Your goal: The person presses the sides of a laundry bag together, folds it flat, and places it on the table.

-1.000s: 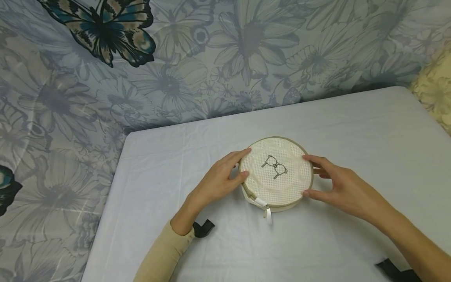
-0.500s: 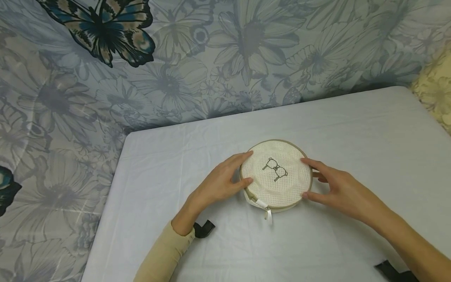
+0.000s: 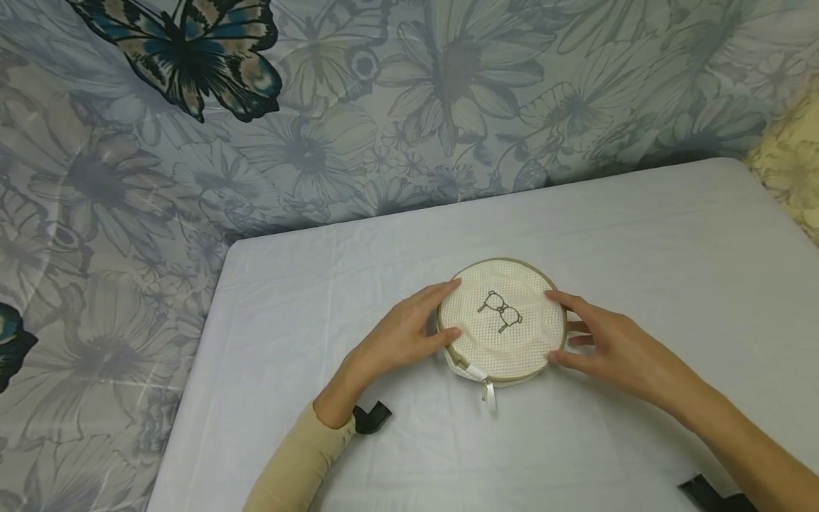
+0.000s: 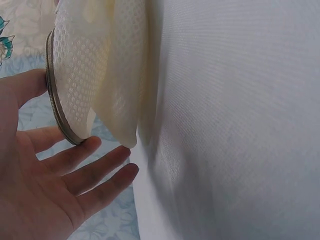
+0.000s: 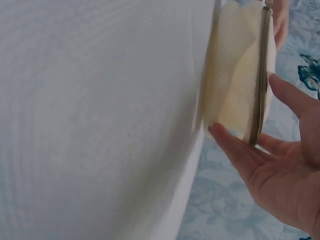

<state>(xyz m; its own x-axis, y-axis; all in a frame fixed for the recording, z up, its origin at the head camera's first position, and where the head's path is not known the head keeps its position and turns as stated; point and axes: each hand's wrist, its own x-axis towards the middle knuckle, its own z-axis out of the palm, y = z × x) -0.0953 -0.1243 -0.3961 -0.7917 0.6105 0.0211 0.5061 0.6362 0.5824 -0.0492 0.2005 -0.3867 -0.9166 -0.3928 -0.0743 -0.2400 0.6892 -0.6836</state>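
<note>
Round cream mesh pouch (image 3: 502, 341) lies on white cloth (image 3: 614, 235), black glasses outline (image 3: 501, 311) facing up.

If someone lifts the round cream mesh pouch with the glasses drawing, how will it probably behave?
The round cream mesh pouch will probably sag or fold, since its side wall shows soft creases. The brownish zipper circling its upper part may add some stiffness there. Rolling seems unlikely, as its face with the dark drawing points up.
</note>
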